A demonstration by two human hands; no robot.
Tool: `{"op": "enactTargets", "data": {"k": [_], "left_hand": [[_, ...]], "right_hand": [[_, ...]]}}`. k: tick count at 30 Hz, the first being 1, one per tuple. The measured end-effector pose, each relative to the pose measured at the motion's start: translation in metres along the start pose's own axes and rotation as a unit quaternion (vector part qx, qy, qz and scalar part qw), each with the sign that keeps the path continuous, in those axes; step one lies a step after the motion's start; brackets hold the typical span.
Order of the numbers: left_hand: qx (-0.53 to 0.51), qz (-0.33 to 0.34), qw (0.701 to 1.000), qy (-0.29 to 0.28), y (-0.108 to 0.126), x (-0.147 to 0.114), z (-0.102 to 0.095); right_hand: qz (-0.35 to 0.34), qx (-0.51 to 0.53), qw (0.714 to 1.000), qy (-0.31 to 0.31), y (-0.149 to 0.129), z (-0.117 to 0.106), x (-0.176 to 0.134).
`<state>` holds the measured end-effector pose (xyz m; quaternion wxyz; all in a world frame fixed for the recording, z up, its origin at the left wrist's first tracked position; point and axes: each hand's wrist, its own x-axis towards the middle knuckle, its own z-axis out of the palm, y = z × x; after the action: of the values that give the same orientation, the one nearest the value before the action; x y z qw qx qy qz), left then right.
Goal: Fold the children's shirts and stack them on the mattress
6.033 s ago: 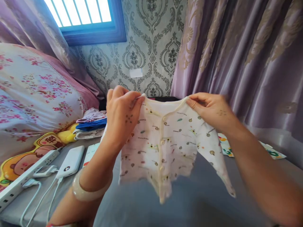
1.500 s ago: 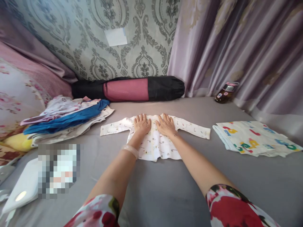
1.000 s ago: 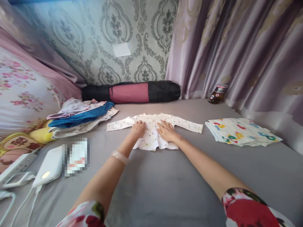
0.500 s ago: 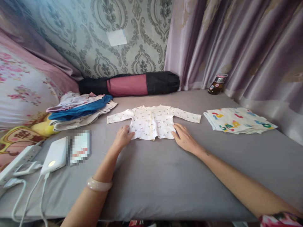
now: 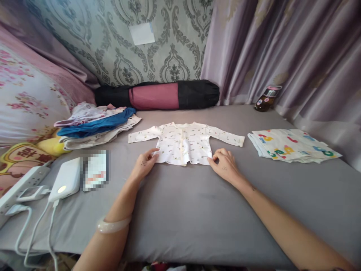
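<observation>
A small white baby shirt (image 5: 184,145) with a tiny print lies face up on the grey sheet, both sleeves spread out to the sides. At its lower left corner, my left hand (image 5: 145,162) has thumb and fingers closed on the hem edge; a pale bangle (image 5: 114,226) circles that forearm. My right hand (image 5: 225,162) pinches the lower right corner between thumb and forefinger, the other fingers curled. The body of the shirt rests flat, with a front placket down the middle.
A pile of folded clothes (image 5: 98,126) is at the left, a folded cloth with colourful print (image 5: 293,145) at the right. Nearer left are a white power bank (image 5: 66,180), cables and a power strip (image 5: 25,192). Behind stand a black-and-red rolled bag (image 5: 153,96) and a bottle (image 5: 265,99).
My right hand has gone from resting along the shirt's side edge to pinching its lower corner. My left fingers have shifted slightly at the opposite corner. The camera view has shifted a little.
</observation>
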<state>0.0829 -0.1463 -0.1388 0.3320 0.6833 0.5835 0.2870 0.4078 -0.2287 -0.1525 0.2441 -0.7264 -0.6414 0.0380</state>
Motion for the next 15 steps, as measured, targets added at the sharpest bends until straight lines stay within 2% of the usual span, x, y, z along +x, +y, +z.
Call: {"op": "enactTargets", "data": {"k": [6, 12, 15], "left_hand": [[0.128, 0.024, 0.991, 0.019, -0.004, 0.004, -0.005], [0.183, 0.063, 0.981, 0.003, -0.008, 0.003, -0.005], [0.215, 0.065, 0.974, 0.017, -0.008, 0.001, -0.003]], "right_hand": [[0.004, 0.054, 0.999, 0.003, 0.016, -0.003, 0.007], [-0.021, 0.019, 1.0, 0.002, 0.02, -0.004, 0.007], [-0.024, -0.01, 1.0, 0.004, 0.015, -0.007, 0.004]]}}
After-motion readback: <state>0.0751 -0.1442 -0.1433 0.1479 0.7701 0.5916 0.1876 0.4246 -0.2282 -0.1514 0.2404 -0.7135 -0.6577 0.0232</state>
